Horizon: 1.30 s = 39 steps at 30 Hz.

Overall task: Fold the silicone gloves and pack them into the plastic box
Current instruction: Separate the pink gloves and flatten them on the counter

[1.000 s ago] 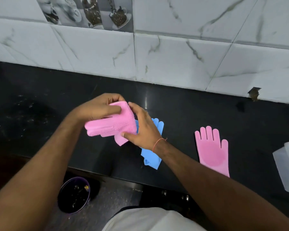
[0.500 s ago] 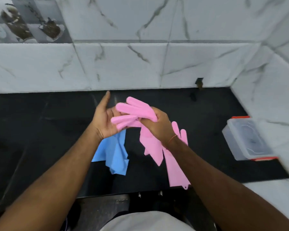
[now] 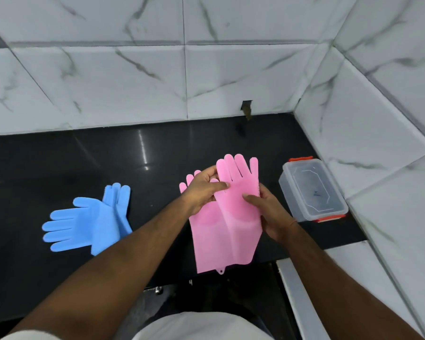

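Two pink silicone gloves (image 3: 225,229) lie one over the other on the black counter (image 3: 108,163), fingers pointing to the wall, cuffs at the counter's front edge. My left hand (image 3: 203,188) grips the top pink glove at its palm from the left. My right hand (image 3: 268,209) pinches the same glove's right edge. Two blue silicone gloves (image 3: 88,220) lie overlapped on the counter to the left, untouched. A clear plastic box (image 3: 312,190) with red clips and its lid on sits at the right, against the side wall.
White marble-tiled walls (image 3: 157,82) close the counter at the back and right. A small dark notch (image 3: 246,109) sits at the base of the back wall. A white ledge (image 3: 353,266) continues at the front right.
The view swung right. The pink glove I held bunched up in the air is now spread flat over the second pink glove, and both hands hold its edges.
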Each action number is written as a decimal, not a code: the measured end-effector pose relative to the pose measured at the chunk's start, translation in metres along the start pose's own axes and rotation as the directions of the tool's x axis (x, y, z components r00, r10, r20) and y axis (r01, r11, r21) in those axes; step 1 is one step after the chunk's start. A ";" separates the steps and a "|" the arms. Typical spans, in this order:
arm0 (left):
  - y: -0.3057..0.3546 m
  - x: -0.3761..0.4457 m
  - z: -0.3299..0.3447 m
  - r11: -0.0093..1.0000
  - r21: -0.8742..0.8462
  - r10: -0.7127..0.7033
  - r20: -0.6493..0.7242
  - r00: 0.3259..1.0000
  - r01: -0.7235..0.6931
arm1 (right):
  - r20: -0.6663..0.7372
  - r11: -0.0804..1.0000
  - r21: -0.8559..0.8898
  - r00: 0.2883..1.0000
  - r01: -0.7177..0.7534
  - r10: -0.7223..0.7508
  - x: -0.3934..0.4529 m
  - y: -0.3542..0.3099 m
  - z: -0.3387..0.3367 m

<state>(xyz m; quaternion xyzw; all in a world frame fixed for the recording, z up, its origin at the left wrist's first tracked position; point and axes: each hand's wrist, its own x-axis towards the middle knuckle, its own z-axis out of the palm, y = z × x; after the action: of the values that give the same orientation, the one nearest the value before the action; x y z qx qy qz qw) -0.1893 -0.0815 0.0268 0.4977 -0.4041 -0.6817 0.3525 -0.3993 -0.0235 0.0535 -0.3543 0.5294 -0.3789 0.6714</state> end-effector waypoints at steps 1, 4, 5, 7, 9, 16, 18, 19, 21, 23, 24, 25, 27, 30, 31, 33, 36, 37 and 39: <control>0.001 0.005 0.009 0.999 0.033 0.016 -0.021 1.000 -0.016 | -0.043 1.000 -0.001 0.999 -0.007 0.007 0.004 0.001 -0.010; 0.000 0.025 0.028 0.993 0.111 0.049 -0.136 0.989 -0.034 | -0.200 0.997 -0.038 0.978 -0.071 0.062 0.018 0.009 -0.033; -0.002 0.032 0.033 0.992 0.124 0.055 -0.169 0.984 -0.034 | -0.231 0.994 -0.049 0.969 -0.101 0.087 0.022 0.012 -0.040; -0.008 0.044 0.040 0.992 0.119 0.059 -0.203 0.977 -0.035 | -0.248 0.988 -0.064 0.961 -0.141 0.121 0.031 0.018 -0.051; -0.015 0.054 0.046 0.993 0.111 0.053 -0.231 0.971 -0.027 | -0.229 0.985 -0.088 0.965 -0.151 0.128 0.039 0.023 -0.060; -0.039 0.054 0.050 0.779 0.627 0.188 -0.231 0.955 -0.001 | -0.311 0.828 -0.534 0.950 -0.172 -0.004 0.060 0.040 -0.077; -0.049 0.041 0.048 0.590 0.804 0.333 -0.158 0.929 -0.075 | -0.306 0.749 -0.642 0.950 -0.165 -0.054 0.063 0.044 -0.080; -0.055 0.033 0.047 0.524 0.843 0.395 -0.115 0.911 -0.121 | -0.297 0.704 -0.693 0.951 -0.153 -0.085 0.064 0.045 -0.079; -0.069 0.018 0.044 0.406 0.899 0.482 -0.059 0.874 -0.163 | -0.290 0.527 -0.835 0.940 -0.157 -0.180 0.063 0.048 -0.076; -0.083 0.003 0.039 0.317 0.941 0.522 -0.067 0.850 -0.121 | -0.239 0.265 -0.952 0.912 -0.153 -0.333 0.059 0.052 -0.072; -0.089 -0.003 0.036 0.288 0.955 0.523 -0.092 0.847 -0.075 | -0.175 0.145 -0.981 0.906 -0.128 -0.386 0.058 0.054 -0.072; -0.094 -0.008 0.033 0.260 0.965 0.514 -0.124 0.849 -0.017 | -0.101 0.049 -0.995 0.908 -0.088 -0.406 0.058 0.057 -0.072; -0.104 -0.014 0.026 0.187 0.978 0.488 -0.172 0.856 0.091 | 0.045 -0.055 -0.998 0.924 0.026 -0.380 0.062 0.065 -0.074; -0.115 -0.013 0.020 0.113 0.978 0.400 -0.207 0.893 0.176 | 0.212 -0.110 -0.976 0.925 0.186 -0.315 0.076 0.074 -0.076; -0.118 -0.012 0.018 0.099 0.978 0.365 -0.207 0.907 0.184 | 0.246 -0.125 -0.968 0.921 0.217 -0.302 0.080 0.077 -0.077; -0.122 -0.011 0.015 0.082 0.981 0.334 -0.194 0.922 0.177 | 0.291 -0.145 -0.955 0.915 0.259 -0.281 0.087 0.082 -0.081; -0.123 -0.012 0.008 0.066 0.987 0.331 -0.162 0.930 0.148 | 0.303 -0.131 -0.952 0.911 0.276 -0.279 0.092 0.090 -0.082; -0.123 -0.012 0.005 0.062 0.989 0.334 -0.150 0.931 0.137 | 0.295 -0.125 -0.955 0.910 0.270 -0.291 0.092 0.091 -0.081; -0.123 -0.011 0.001 0.057 0.991 0.339 -0.134 0.931 0.121 | 0.280 -0.115 -0.960 0.908 0.257 -0.311 0.094 0.093 -0.079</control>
<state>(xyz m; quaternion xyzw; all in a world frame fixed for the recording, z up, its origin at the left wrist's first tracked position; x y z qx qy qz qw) -0.1970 -0.0188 -0.0798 0.6763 -0.7298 -0.0954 0.0302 -0.4495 -0.0697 -0.0849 -0.8218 0.5601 -0.0232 0.1021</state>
